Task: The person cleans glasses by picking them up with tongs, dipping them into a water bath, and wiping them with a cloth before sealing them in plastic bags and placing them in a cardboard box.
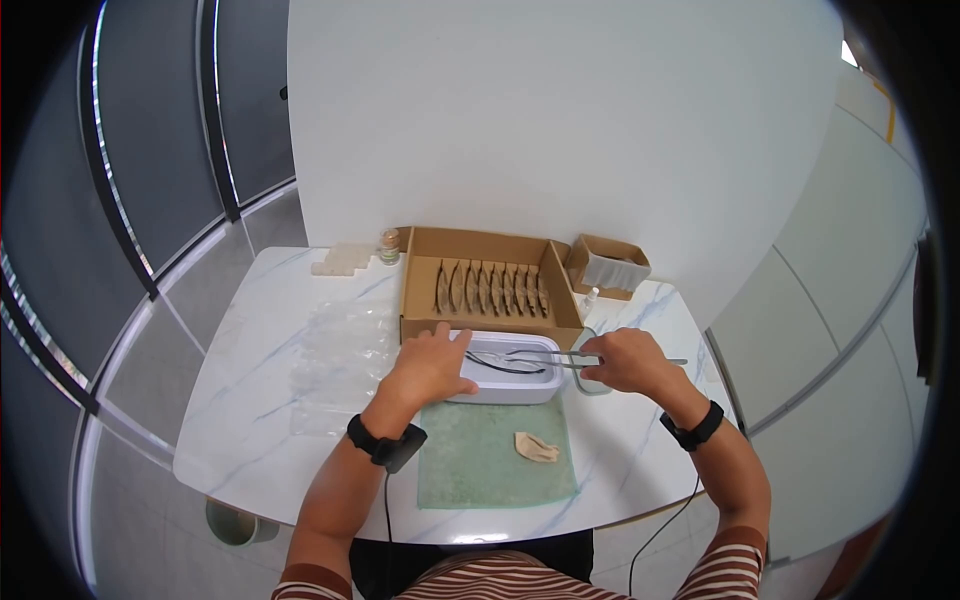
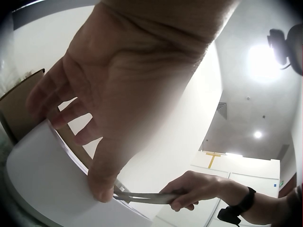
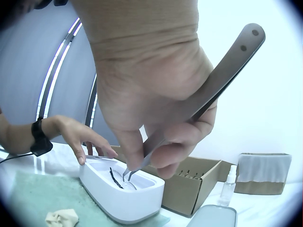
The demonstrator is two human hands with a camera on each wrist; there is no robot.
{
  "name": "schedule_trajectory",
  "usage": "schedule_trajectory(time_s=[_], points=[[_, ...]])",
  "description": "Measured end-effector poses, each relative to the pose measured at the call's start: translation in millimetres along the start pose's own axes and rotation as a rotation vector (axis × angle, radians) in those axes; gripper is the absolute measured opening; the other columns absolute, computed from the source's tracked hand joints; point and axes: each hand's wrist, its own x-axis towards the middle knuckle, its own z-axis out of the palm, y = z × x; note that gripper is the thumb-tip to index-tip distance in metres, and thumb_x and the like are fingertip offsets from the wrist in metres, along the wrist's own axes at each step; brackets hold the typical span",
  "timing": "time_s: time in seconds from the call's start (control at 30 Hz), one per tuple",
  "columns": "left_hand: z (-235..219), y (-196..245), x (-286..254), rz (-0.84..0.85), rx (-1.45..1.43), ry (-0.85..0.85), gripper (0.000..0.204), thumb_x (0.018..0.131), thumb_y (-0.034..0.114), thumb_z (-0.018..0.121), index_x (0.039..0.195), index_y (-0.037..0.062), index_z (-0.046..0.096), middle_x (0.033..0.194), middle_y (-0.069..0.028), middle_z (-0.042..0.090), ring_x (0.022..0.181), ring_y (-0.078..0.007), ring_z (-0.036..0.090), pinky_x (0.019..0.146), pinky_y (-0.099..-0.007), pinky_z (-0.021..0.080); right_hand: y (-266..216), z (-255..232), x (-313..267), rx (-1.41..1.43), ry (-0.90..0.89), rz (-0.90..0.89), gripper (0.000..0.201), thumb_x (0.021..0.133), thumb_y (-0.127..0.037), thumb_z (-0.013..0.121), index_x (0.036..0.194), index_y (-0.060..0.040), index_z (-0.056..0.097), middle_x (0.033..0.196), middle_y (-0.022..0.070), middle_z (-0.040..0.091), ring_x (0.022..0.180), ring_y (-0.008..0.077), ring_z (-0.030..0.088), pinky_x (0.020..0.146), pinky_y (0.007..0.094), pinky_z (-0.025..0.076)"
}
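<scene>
My left hand (image 1: 430, 365) rests on the left rim of a white oblong tub (image 1: 500, 394), fingers spread at the far side and thumb at the near side. In my right hand (image 1: 632, 362) is a pair of long metal tweezers (image 3: 229, 64), pinched between thumb and fingers. Their bent tips reach down inside the tub, as the right wrist view shows. There lies a dark curved strip (image 3: 115, 178) beside clear, shiny parts; I cannot tell whether the tips grip any of it. Under the tub's near side spreads a green cloth (image 1: 480, 475).
Behind the tub, an open cardboard box (image 1: 480, 243) holds several slim brown curved pieces in a row. A crumpled beige cloth (image 1: 537, 448) lies in front. Clear plastic sheets (image 1: 345, 365) cover the left. To the right stand a spray bottle (image 3: 228, 187), a smaller box (image 3: 260, 188) and a shallow tray (image 3: 215, 216).
</scene>
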Motion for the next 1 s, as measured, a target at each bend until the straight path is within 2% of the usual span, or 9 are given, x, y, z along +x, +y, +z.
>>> schedule_trajectory(time_s=[0.5, 0.7, 0.83, 0.93, 1.0], points=[[-2, 1, -1, -0.008, 0.004, -0.024, 0.085, 0.077, 0.045, 0.083, 0.146, 0.009, 0.051, 0.133, -0.0195, 0.054, 0.119, -0.038, 0.058, 0.098, -0.0463, 0.05, -12, 12, 15, -0.006, -0.004, -0.034, 0.032, 0.083, -0.032, 0.077, 0.11, -0.0145, 0.076, 0.086, 0.0149, 0.073, 0.086, 0.0346, 0.071, 0.075, 0.0446, 0.055], [-2, 0, -1, -0.005, -0.008, -0.018, 0.085, 0.076, 0.046, 0.083, 0.146, 0.0089, 0.051, 0.134, -0.0193, 0.054, 0.119, -0.0378, 0.058, 0.098, -0.0463, 0.05, 3, -19, -2, -0.008, 0.04, -0.063, 0.033, 0.083, -0.032, 0.077, 0.111, -0.0141, 0.076, 0.085, 0.0146, 0.073, 0.084, 0.0347, 0.07, 0.074, 0.0445, 0.055], [-1, 1, -1, 0.002, -0.007, -0.011, 0.085, 0.076, 0.045, 0.084, 0.145, 0.0085, 0.051, 0.134, -0.0193, 0.054, 0.119, -0.0378, 0.058, 0.098, -0.0462, 0.05, 13, -22, -8, -0.061, 0.029, -0.062, 0.035, 0.081, -0.03, 0.079, 0.111, -0.0127, 0.076, 0.082, 0.0106, 0.074, 0.08, 0.0312, 0.07, 0.072, 0.0414, 0.054], [2, -1, 0, 0.002, 0.004, -0.011, 0.085, 0.076, 0.045, 0.084, 0.145, 0.0079, 0.051, 0.133, -0.0194, 0.054, 0.119, -0.0378, 0.059, 0.099, -0.0462, 0.05, 16, -20, -9, -0.08, 0.037, -0.073, 0.035, 0.081, -0.03, 0.08, 0.111, -0.013, 0.076, 0.083, 0.0109, 0.074, 0.082, 0.0322, 0.07, 0.073, 0.0424, 0.055], [9, -4, 0, 0.059, -0.016, 0.1, 0.079, 0.074, 0.044, 0.086, 0.136, 0.006, 0.055, 0.121, -0.0194, 0.059, 0.111, -0.0392, 0.062, 0.09, -0.0495, 0.052, 15, -18, -7, -0.093, 0.054, -0.082, 0.035, 0.081, -0.03, 0.08, 0.111, -0.0132, 0.076, 0.083, 0.0112, 0.074, 0.082, 0.0327, 0.07, 0.073, 0.043, 0.055]])
